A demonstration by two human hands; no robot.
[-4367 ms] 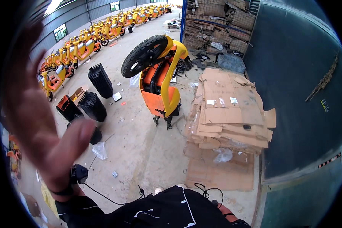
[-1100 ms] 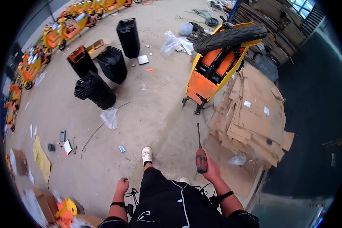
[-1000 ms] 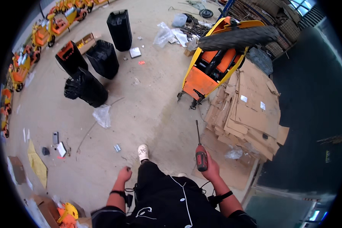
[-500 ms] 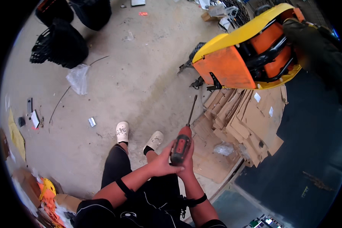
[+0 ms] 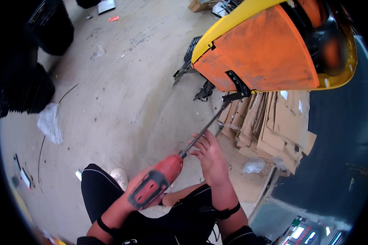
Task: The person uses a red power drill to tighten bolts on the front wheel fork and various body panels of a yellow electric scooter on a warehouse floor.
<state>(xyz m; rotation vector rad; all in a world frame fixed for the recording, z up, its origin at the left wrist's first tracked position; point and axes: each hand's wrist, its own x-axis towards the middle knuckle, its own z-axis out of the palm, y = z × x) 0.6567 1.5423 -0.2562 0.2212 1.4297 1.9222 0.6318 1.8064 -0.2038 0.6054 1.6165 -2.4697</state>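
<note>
A person's left hand (image 5: 129, 192) wraps shut around the red handle of a long-shafted screwdriver (image 5: 159, 179), while the right hand (image 5: 210, 157), fingers loosely curled, steadies the steel shaft just ahead of it. Beyond the fingertips the tip meets a black bracket (image 5: 235, 83) under an orange-and-yellow vehicle body (image 5: 265, 53). Stacked cardboard (image 5: 270, 122) crowds the right; bare concrete floor (image 5: 122, 90) lies open leftward

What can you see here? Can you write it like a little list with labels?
Left hand: grips the red handle of a long screwdriver
Right hand: open, fingers steady the shaft
Screwdriver tip: at a black bracket under the orange and yellow vehicle body
Beside it: stack of flattened cardboard
Floor: concrete, with a clear plastic bag
</note>
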